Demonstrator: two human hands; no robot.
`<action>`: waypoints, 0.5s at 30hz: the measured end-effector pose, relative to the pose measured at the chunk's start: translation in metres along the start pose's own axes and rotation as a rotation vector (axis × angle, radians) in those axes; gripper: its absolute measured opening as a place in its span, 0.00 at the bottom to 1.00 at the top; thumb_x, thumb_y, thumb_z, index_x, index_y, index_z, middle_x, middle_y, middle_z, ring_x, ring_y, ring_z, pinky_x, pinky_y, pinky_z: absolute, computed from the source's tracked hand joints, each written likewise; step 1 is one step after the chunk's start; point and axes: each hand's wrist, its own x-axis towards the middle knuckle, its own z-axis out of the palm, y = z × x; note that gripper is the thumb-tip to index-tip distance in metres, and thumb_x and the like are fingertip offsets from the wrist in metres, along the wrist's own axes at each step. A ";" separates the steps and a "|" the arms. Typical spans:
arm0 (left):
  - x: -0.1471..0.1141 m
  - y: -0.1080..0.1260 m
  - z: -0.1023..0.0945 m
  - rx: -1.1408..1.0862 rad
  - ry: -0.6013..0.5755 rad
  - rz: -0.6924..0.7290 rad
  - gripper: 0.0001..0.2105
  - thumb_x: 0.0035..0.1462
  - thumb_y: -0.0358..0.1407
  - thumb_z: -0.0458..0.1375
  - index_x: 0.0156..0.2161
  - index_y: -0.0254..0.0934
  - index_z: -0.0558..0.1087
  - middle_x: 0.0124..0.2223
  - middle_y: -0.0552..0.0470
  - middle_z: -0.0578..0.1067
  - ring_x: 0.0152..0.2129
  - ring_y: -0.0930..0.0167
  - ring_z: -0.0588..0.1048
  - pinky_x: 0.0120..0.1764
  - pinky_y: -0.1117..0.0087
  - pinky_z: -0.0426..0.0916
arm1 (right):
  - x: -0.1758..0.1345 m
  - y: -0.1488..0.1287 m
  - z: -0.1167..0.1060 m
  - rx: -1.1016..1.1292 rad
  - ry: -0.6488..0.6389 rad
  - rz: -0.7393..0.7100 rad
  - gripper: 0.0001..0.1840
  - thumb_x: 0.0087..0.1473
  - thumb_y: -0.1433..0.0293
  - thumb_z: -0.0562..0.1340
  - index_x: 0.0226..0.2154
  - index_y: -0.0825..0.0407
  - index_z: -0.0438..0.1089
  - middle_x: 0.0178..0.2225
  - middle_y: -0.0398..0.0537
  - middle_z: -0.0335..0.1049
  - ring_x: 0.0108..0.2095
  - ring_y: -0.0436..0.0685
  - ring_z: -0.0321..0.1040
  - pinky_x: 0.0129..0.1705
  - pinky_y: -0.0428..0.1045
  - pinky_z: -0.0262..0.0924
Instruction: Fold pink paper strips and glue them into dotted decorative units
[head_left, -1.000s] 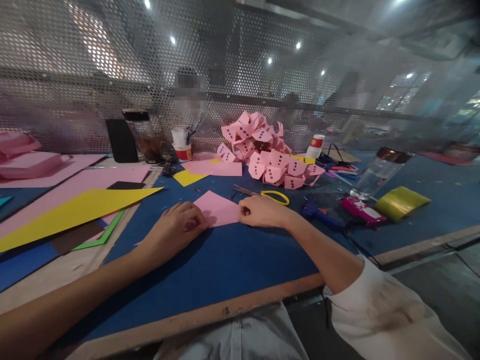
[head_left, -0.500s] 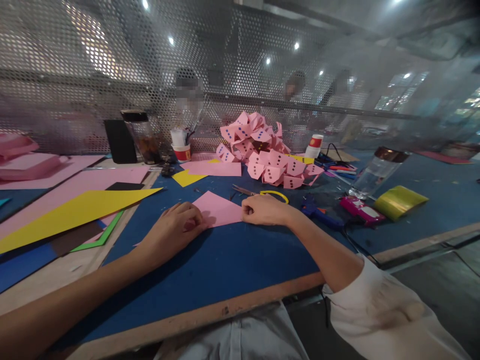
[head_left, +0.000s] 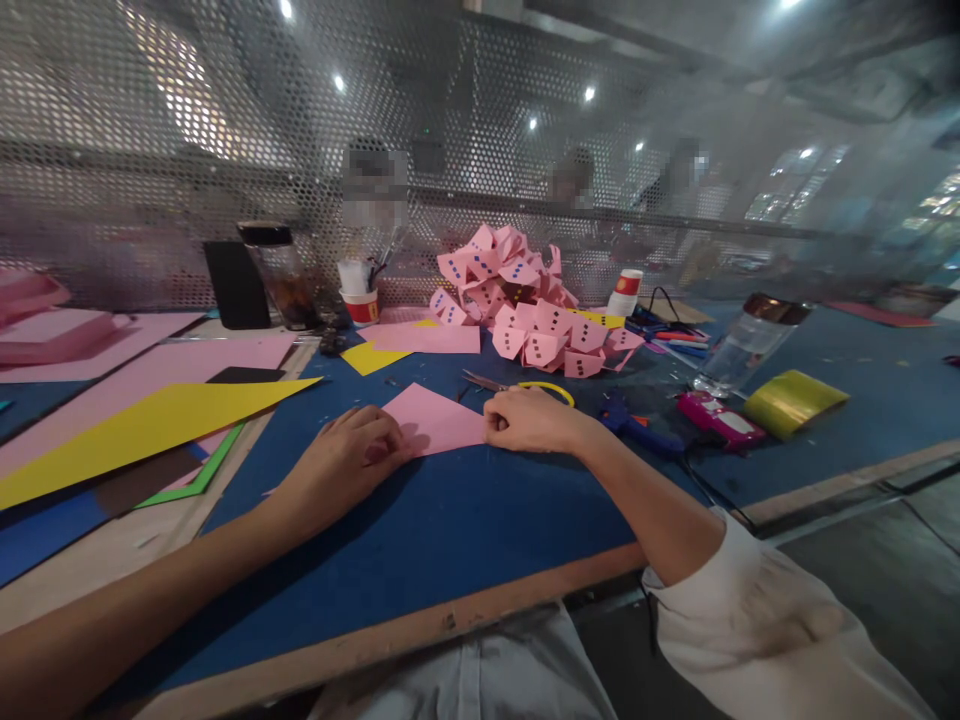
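A pink sheet of paper (head_left: 435, 418), with a point toward the back, lies on the blue table mat (head_left: 450, 540) between my hands. My left hand (head_left: 360, 455) has its curled fingers and thumb closed on the paper's left corner. At the right corner, my right hand (head_left: 529, 418) pinches the paper with the fingers folded in. Just behind the right hand are scissors (head_left: 551, 388) with yellow handles, partly covered by it. Farther back stands a pile of folded pink paper pieces (head_left: 517, 290) marked with rows of small dark squares.
Coloured sheets, with a yellow sheet (head_left: 165, 425) on top, lie to the left. Right are a blue glue gun (head_left: 637, 425), a magenta device (head_left: 720, 418), a yellow roll (head_left: 795, 402) and a clear bottle (head_left: 750, 345). A paper cup (head_left: 361, 306) and dark-lidded jar (head_left: 285, 280) stand behind.
Both hands keep the same hold on the pink paper, which stays in place. The whole view shifts very slightly.
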 end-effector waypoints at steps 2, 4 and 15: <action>0.000 0.000 0.000 0.002 -0.004 0.003 0.15 0.62 0.49 0.56 0.32 0.40 0.73 0.39 0.47 0.76 0.37 0.61 0.73 0.43 0.58 0.67 | 0.000 0.000 0.001 0.001 0.004 -0.003 0.06 0.53 0.67 0.60 0.30 0.50 0.72 0.36 0.46 0.76 0.38 0.56 0.68 0.34 0.48 0.51; 0.000 -0.001 0.001 0.010 -0.009 0.000 0.16 0.62 0.49 0.55 0.32 0.40 0.73 0.40 0.47 0.76 0.37 0.61 0.73 0.43 0.58 0.67 | 0.000 0.001 0.001 -0.001 0.014 -0.005 0.06 0.52 0.67 0.60 0.30 0.50 0.72 0.36 0.46 0.76 0.38 0.56 0.68 0.35 0.48 0.51; 0.001 -0.006 0.003 0.003 -0.003 0.009 0.16 0.62 0.50 0.55 0.31 0.41 0.73 0.40 0.48 0.76 0.38 0.63 0.73 0.45 0.60 0.66 | -0.003 0.006 -0.005 -0.039 0.001 0.040 0.07 0.51 0.68 0.58 0.28 0.50 0.73 0.33 0.47 0.76 0.32 0.54 0.67 0.30 0.48 0.49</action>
